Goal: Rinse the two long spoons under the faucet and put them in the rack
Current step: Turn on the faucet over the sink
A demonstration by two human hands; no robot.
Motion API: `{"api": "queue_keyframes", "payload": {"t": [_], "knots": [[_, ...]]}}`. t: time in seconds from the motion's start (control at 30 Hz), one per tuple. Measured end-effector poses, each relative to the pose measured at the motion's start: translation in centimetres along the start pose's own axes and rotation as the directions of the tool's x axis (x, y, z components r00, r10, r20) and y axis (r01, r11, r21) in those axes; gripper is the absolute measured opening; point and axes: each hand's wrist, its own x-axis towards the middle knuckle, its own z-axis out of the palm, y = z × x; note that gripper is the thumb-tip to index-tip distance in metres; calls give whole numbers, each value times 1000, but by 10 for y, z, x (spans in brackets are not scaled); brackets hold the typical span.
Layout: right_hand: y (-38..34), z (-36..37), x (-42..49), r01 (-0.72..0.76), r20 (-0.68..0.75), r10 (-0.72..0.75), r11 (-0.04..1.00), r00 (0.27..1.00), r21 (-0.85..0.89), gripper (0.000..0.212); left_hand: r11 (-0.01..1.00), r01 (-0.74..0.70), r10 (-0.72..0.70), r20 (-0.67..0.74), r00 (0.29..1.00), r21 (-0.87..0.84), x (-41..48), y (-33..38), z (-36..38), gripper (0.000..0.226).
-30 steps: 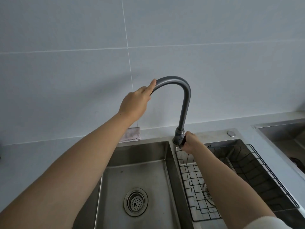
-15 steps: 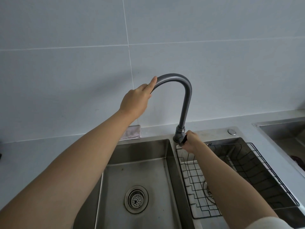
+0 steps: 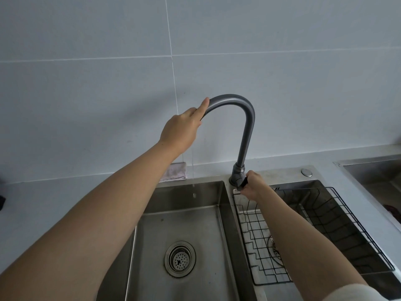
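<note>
From my end, the faucet [image 3: 247, 131] stands on the steel ledge between the two basins, its grey neck rising and arching over to the left. My left hand [image 3: 181, 131] is up at the spout end, arm stretched long across the view. Its fingers wrap the tip, and the index finger lies straight along the top of the curve. A thin stream [image 3: 192, 168] of water drops from under that hand into the left basin [image 3: 184, 218], which has a round strainer [image 3: 180, 258] in its floor. My right hand [image 3: 252, 184] is down at the faucet's base, fingers curled tight round the dark lever [image 3: 242, 183], forearm running back over the right basin with a pale sleeve [image 3: 351, 293] at the bottom edge. The rack [image 3: 338, 220] is black wire and sits inside the right basin [image 3: 288, 185], just right of the faucet base and under my right forearm. Small marks on that basin's back rim are too small for me to read. A folded pale cloth [image 3: 175, 172] lies at the wall behind the left basin. A round metal cap [image 3: 306, 172] sits on the ledge behind the rack. The counter [image 3: 54, 198] is light grey, the wall [image 3: 86, 105] large pale tiles with thin joints, and a second sink [image 3: 373, 172] shows at the far right.
</note>
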Motion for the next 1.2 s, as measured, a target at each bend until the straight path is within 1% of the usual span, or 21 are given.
{"api": "queue_keyframes", "payload": {"t": [0.17,0.2,0.27,0.33,0.37,0.4,0.47,0.5,0.57,0.6,0.63,0.67,0.7,0.73,0.77,0.87,0.97,1.1,1.2], "knots": [[3,-1,-3,29,15,-28,999,999,-30,30,1000,-1,1,5,1000,19,0,0,0,54],[3,-1,-5,36,25,-35,998,999,-42,29,1000,-2,1,4,1000,18,0,0,0,54],[2,0,-11,60,48,-58,997,997,-41,21,1000,-4,4,3,1000,17,0,0,1,54],[3,1,-14,79,47,-76,995,996,-62,22,1000,-8,8,7,1000,14,-1,-1,0,55],[2,1,-15,86,29,-83,988,996,-126,19,1000,-12,12,7,1000,14,-2,-1,1,56],[2,1,-15,96,10,-96,969,995,-226,21,1000,-18,18,7,1000,13,-3,-1,1,57],[3,-2,-14,153,2,-177,846,984,-510,30,1000,-23,23,8,1000,19,-6,-1,1,58],[3,-3,-14,196,19,-231,776,973,-599,32,999,-21,21,6,1000,26,-7,0,1,57],[3,1,-20,249,38,-296,720,954,-647,34,999,-25,25,-19,999,38,-8,0,1,54],[3,2,-22,272,43,-329,692,943,-669,40,998,-20,21,-18,1000,59,-9,1,0,52],[2,2,-23,288,61,-361,619,931,-731,50,996,-3,3,-1,1000,94,-10,2,-1,52],[2,2,-25,298,98,-385,504,918,-811,57,991,23,-26,21,999,132,-12,2,-2,52],[3,2,-28,320,154,-409,378,900,-869,59,985,50,-57,37,998,167,-14,1,-2,53],[3,1,-27,356,232,-437,225,869,-907,57,978,72,-82,43,996,197,-16,0,-4,54],[3,3,-34,374,284,-456,117,843,-920,57,971,88,-101,46,994,223,-19,-1,-5,55],[-3,10,-55,390,381,-485,-88,787,-917,71,951,129,-150,55,987,280,-29,-7,-8,59],[-7,22,-75,388,470,-518,-266,715,-883,75,939,174,-200,60,978,295,-42,-14,-13,64],[-12,41,-98,371,549,-557,-408,622,-834,79,919,228,-257,49,965,321,-66,-30,-21,67],[-12,60,-113,385,606,-556,-471,569,-794,80,897,279,-311,41,949,342,-87,-45,-29,69]]}}
